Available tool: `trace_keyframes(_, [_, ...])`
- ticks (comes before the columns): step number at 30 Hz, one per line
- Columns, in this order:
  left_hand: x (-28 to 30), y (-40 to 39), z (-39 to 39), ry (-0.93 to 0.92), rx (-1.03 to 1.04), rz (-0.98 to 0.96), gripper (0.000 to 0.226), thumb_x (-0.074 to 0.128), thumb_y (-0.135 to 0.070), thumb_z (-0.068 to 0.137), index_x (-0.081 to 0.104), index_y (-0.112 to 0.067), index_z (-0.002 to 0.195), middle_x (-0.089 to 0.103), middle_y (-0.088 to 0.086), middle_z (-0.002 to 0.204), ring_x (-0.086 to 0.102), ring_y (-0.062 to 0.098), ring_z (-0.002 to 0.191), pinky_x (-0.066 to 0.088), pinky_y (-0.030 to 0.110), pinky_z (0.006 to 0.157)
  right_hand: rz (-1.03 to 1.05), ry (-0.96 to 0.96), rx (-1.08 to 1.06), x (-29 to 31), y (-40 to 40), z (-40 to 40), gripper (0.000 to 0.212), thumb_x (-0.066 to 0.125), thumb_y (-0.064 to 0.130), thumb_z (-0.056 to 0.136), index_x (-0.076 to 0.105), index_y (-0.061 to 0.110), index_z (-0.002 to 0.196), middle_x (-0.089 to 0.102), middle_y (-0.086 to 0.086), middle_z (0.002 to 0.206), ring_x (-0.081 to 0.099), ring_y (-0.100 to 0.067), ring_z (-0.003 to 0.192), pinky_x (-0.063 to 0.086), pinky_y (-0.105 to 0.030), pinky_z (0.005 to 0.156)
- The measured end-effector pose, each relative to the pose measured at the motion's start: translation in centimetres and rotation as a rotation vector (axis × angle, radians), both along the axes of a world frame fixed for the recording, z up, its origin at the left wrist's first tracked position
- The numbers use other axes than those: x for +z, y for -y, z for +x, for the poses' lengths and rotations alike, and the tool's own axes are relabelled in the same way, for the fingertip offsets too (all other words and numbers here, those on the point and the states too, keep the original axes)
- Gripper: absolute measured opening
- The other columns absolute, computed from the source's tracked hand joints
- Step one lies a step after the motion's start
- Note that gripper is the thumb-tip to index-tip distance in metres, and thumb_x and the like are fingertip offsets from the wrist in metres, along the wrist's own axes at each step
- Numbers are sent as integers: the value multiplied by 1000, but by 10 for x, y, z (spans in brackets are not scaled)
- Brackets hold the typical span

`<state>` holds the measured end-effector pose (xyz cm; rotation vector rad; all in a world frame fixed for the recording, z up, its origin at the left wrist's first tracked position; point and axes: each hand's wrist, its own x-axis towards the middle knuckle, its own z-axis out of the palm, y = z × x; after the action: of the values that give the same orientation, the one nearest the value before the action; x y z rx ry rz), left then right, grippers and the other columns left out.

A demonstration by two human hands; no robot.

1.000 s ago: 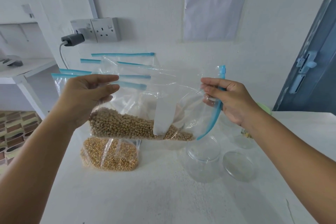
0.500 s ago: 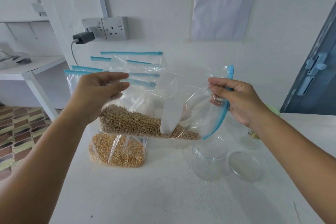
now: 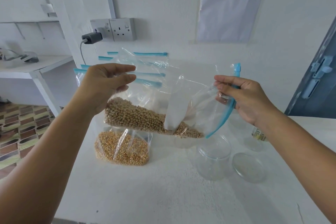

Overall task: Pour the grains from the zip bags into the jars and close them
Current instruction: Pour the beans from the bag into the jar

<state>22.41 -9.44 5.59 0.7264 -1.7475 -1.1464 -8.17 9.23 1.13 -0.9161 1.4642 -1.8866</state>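
I hold a clear zip bag of pale soybeans tilted sideways in the air above the white table. My left hand grips the bag's bottom end. My right hand pinches the blue zip edge, which hangs over an open clear jar. The beans lie heaped in the lower part of the bag, reaching toward the zip corner. A loose clear lid lies just right of the jar. A second bag with yellow corn kernels rests on the table beneath.
Several more zip bags with blue seals lean against the wall behind. Other clear jars stand under my right forearm. A charger is plugged into the wall socket. A shelf is at left, a blue door at right.
The view has shifted slightly, and the bag has tipped a little more toward the zip end. Both hands keep the same grip.
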Motion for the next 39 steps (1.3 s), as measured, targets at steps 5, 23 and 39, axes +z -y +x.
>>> trace_keyframes(5, [-4, -3, 2, 10, 1, 2, 28, 81, -10, 83, 80, -19, 109, 78, 0, 102, 69, 7, 85, 60, 20, 80, 6, 15, 3, -7, 0, 3, 25, 74, 4, 89, 79, 11, 112, 77, -11, 111, 70, -14, 78, 63, -32, 80])
trace_keyframes(23, [14, 1, -10, 150, -67, 135, 26, 82, -18, 71, 84, -24, 96, 72, -7, 72, 62, 10, 63, 61, 18, 72, 27, 46, -9, -16, -14, -4, 22, 70, 0, 94, 80, 13, 108, 76, -6, 104, 67, -14, 79, 62, -29, 75])
trace_keyframes(39, [16, -4, -25, 157, -39, 30, 20, 77, -9, 86, 79, -19, 103, 69, -1, 80, 61, 5, 64, 60, 15, 73, 33, 72, -33, -19, -19, -7, 20, 68, -1, 95, 79, 13, 106, 78, -7, 103, 77, -20, 86, 63, -29, 70])
